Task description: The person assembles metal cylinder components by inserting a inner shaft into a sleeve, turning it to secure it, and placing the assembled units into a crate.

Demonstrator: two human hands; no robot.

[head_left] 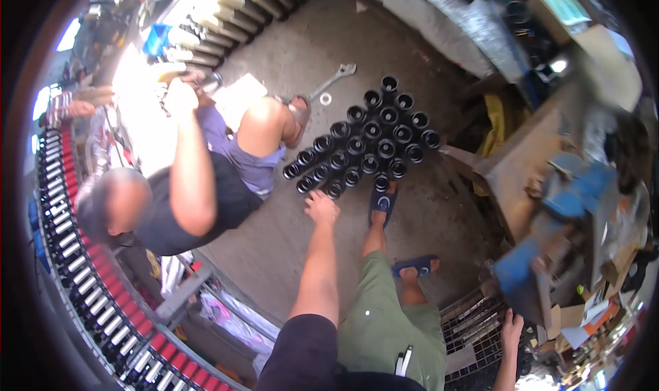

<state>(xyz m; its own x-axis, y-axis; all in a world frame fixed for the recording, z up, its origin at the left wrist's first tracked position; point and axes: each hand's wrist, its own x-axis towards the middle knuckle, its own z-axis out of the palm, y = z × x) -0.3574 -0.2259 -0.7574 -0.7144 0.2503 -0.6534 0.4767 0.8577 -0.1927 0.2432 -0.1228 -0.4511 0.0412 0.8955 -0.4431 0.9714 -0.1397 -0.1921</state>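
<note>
Several black cylinders (pixel 371 129) with shiny ringed tops stand upright in a tight cluster on the floor. My left hand (pixel 321 208) reaches down to the near left edge of this cluster, its fingers spread beside the closest cylinders (pixel 334 189). Nothing shows in its grasp; whether the fingertips touch a cylinder, I cannot tell. At the lower right, my right hand (pixel 511 331) is beside a wire crate (pixel 463 350), fingers loosely extended and apparently holding nothing.
A co-worker (pixel 199 185) squats at the left, near a roller conveyor (pixel 89 267). An adjustable wrench (pixel 334 79) and a white ring (pixel 326 99) lie beyond. Pale cylinders (pixel 220 20) line the back. A cluttered bench with a blue vise (pixel 542 233) stands right.
</note>
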